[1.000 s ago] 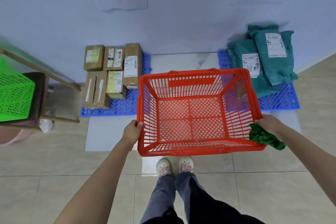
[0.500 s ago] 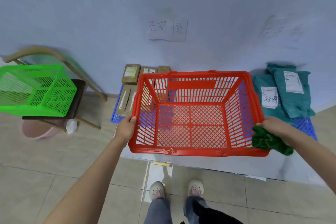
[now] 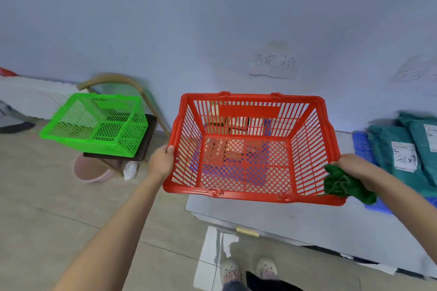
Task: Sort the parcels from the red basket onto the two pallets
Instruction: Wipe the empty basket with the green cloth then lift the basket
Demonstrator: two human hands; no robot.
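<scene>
The view has swung left since the earlier frame, so the green basket (image 3: 94, 124) on its chair now sits nearer centre-left. The red basket (image 3: 254, 146), empty, is held mid-frame: left hand (image 3: 162, 160) grips its left rim, right hand (image 3: 350, 166) grips the right rim alongside a green cloth (image 3: 343, 184). Teal parcels (image 3: 402, 149) lie at the right edge.

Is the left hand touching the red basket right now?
Touching. The head view shows the left hand wrapped over the red basket at its left rim, fingers curled inside.
</scene>
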